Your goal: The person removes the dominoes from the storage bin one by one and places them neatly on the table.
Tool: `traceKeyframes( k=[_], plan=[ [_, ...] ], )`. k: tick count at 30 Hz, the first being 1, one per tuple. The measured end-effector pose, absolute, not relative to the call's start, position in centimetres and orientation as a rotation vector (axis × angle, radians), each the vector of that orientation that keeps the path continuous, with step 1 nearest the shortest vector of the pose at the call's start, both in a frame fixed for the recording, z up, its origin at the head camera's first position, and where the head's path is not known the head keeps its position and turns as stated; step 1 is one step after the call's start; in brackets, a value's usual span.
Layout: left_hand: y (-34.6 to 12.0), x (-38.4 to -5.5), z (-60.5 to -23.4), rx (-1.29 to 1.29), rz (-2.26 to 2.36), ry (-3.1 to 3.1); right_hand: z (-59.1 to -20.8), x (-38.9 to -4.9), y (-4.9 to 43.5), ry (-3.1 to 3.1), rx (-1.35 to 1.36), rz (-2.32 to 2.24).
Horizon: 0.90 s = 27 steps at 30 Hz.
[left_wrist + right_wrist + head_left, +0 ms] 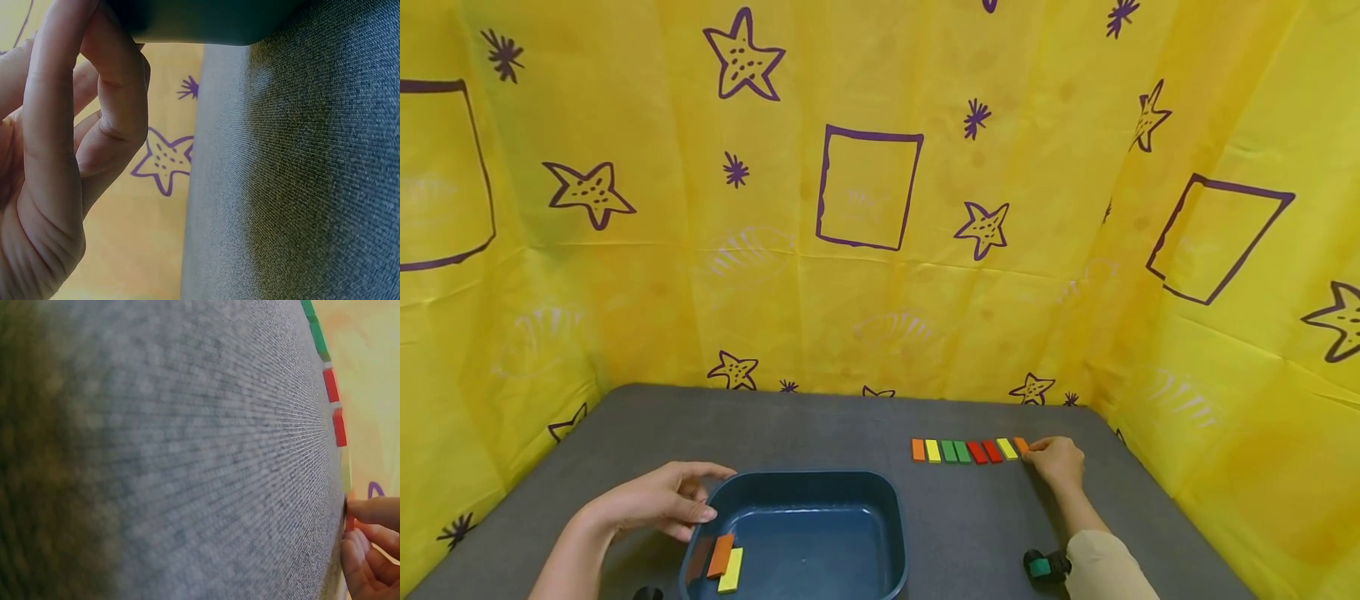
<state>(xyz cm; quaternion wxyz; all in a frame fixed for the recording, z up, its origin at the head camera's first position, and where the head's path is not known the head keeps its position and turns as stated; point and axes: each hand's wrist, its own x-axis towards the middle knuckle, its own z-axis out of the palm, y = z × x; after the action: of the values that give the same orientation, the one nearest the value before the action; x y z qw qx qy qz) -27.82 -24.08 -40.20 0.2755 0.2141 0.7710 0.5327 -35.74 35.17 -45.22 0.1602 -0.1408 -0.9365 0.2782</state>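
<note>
A dark blue rectangular tub (pixel 808 533) stands at the near edge of the table. At its left rim my left hand (pixel 658 500) grips the corner, with the thumb on the rim; the left wrist view shows its bent fingers (pixel 115 94) up against the tub's underside (pixel 200 22). Inside the tub an orange block (pixel 720 556) leans by a yellow block (pixel 731 571). Farther off to the right, my right hand (pixel 1058 461) pinches an orange block (pixel 350 519) between thumb and fingers, at the right end of a row of coloured blocks.
The row runs left from there: a yellow block (pixel 1007 449), two red blocks (pixel 977 452), two green blocks (pixel 949 451), another yellow block (pixel 933 451) and an orange block (pixel 918 450). Grey cloth (pixel 820 425) covers the table. A yellow patterned curtain (pixel 880 317) surrounds it at back and sides.
</note>
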Motion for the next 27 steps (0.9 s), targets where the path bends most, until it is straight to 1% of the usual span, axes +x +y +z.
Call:
traceKeyframes(
  k=[10,21,27],
  plan=[
    [-24.0,-27.8,-40.1,0.548,1.432,2.083,-45.0,-35.7,35.0,-2.688,-0.421,0.809],
    [-23.9,-27.8,-40.0,0.537,1.43,2.082,-44.2,-35.4,34.3,-2.523,-0.562,0.876],
    [-24.1,-27.8,-40.1,0.545,1.439,2.063,-43.5,-35.6,33.8,-2.514,-0.537,0.885]
  ],
)
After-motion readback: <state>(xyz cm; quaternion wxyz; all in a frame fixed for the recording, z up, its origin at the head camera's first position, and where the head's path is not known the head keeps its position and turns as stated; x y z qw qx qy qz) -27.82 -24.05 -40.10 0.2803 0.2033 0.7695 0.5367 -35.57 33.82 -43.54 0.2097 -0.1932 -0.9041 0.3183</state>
